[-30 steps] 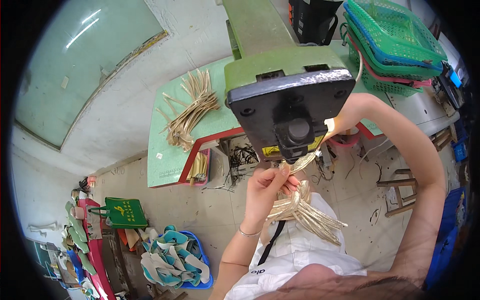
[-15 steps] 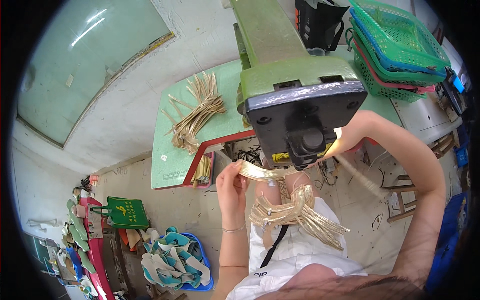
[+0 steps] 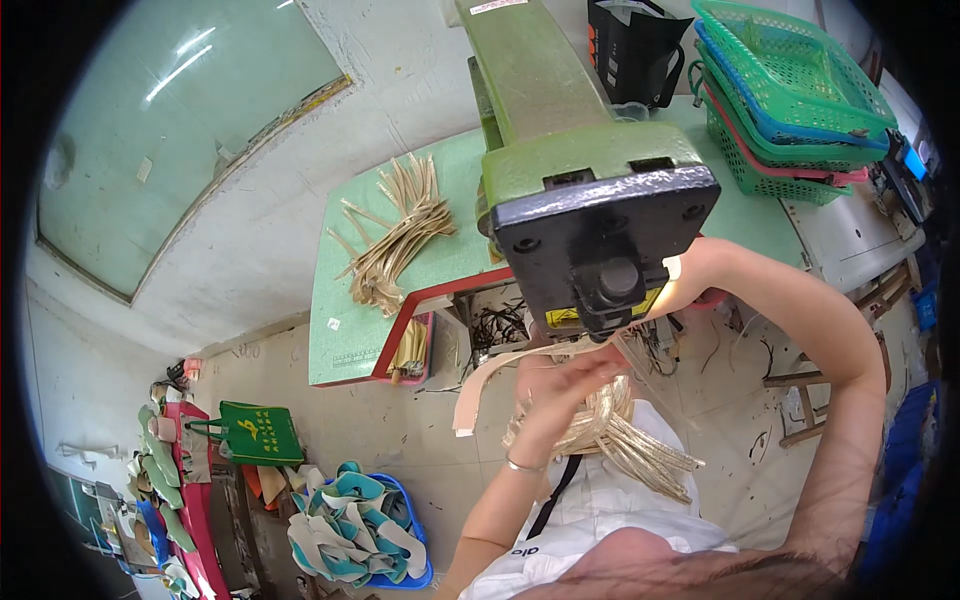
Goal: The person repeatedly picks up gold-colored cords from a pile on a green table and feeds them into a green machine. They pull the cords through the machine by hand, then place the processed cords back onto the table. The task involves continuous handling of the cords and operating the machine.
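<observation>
A green sewing machine [image 3: 606,220] with a black end plate stands over the work, its lower tip just above my left hand [image 3: 572,380]. The fingers of that hand point right beneath the tip, smeared and partly overlapping, so their grip is unclear. A pale pinkish strip [image 3: 476,392] runs out leftward from under the machine, its free end curving down. On my lap lies a bundle of gold straps [image 3: 625,440]. My right forearm [image 3: 770,275] bends in from the right; the hand itself is hidden behind the machine head.
More gold straps [image 3: 395,245] lie on the green table [image 3: 340,340] at left. A pink bin [image 3: 425,352] with strips sits under its edge. Stacked baskets [image 3: 800,90] and a black bag [image 3: 637,50] stand at the back right. A blue basin [image 3: 415,530] holds teal-and-white pieces.
My left hand has moved right, from the strip's left end to below the machine tip. The strip's end now hangs loose, showing its pale side instead of gold.
</observation>
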### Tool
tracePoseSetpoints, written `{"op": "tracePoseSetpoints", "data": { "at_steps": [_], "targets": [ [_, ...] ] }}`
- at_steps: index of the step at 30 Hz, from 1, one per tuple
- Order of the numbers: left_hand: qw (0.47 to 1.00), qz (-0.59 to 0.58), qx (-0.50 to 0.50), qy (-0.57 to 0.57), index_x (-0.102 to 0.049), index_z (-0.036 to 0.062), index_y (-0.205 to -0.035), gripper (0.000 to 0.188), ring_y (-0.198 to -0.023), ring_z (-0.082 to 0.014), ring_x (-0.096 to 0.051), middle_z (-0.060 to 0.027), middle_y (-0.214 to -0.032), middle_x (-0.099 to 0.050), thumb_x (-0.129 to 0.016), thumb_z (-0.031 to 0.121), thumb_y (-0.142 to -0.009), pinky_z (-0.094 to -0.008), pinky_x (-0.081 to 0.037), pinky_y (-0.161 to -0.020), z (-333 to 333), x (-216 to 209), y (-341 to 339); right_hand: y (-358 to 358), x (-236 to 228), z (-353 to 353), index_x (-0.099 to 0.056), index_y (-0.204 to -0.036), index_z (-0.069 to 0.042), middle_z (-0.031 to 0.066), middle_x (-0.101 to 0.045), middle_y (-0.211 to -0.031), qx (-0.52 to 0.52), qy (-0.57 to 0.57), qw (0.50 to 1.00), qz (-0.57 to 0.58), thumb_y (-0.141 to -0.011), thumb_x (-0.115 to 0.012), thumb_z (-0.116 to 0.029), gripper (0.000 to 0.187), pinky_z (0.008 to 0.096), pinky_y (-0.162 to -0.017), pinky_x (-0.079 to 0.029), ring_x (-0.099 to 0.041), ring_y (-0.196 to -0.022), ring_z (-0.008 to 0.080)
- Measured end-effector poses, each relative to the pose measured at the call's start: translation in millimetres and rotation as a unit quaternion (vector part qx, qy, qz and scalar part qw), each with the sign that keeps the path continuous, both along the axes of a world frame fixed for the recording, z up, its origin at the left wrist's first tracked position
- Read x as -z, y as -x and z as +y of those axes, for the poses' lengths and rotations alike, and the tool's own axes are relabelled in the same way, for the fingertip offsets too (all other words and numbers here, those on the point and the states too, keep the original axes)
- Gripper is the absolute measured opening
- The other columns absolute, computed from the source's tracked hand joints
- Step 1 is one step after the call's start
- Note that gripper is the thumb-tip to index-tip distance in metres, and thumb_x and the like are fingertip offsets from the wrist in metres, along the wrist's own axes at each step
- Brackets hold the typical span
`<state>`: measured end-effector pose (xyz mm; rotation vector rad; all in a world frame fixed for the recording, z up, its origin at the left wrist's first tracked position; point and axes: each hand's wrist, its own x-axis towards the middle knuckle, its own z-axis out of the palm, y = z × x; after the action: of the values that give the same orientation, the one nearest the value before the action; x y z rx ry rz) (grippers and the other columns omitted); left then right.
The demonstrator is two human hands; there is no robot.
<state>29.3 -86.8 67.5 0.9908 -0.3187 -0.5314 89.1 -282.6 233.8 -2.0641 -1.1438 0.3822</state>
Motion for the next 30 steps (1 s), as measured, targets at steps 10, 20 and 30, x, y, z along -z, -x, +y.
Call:
{"op": "tracePoseSetpoints", "data": {
  "at_steps": [10,20,30],
  "targets": [
    [0.983,-0.009,-0.163,-0.083,-0.064,-0.0052,-0.09,0.021,-0.065,-0.01,-0.056,-0.0071,-0.074,-0.063,-0.056,0.014,-0.09,-0.0201,-0.044,-0.062,-6,-52,22,15,-3,7,-0.056,-0.112,-0.004,0.0122,-0.06,-0.106,0.08,0.052,0.995,0.016,-0.078,-0.068,-0.034,0.047,0.0325,-0.082,-0.045,-0.057,-0.091,0.0262],
    [0.982,0.051,-0.169,-0.07,-0.062,-0.0005,-0.081,0.021,-0.058,-0.0058,-0.048,0.0001,-0.064,-0.055,-0.056,0.017,-0.091,-0.0187,-0.037,-0.055,63,-41,13,32,36,5,-0.056,-0.112,-0.003,0.0169,-0.057,-0.107,0.114,0.162,0.976,0.088,-0.08,-0.065,-0.028,0.041,0.0328,-0.076,-0.048,-0.059,-0.089,0.0266],
    [0.961,-0.082,-0.184,-0.187,-0.062,-0.0049,-0.092,0.013,-0.071,-0.01,-0.057,-0.0067,-0.083,-0.062,-0.055,0.005,-0.089,-0.0225,-0.045,-0.066,25,-29,36,79,82,33,-0.045,-0.124,-0.002,0.0135,-0.045,-0.093,0.061,-0.046,0.994,-0.074,-0.085,-0.058,-0.016,0.044,0.0362,-0.07,-0.042,-0.049,-0.083,0.0278]
  ]
}}
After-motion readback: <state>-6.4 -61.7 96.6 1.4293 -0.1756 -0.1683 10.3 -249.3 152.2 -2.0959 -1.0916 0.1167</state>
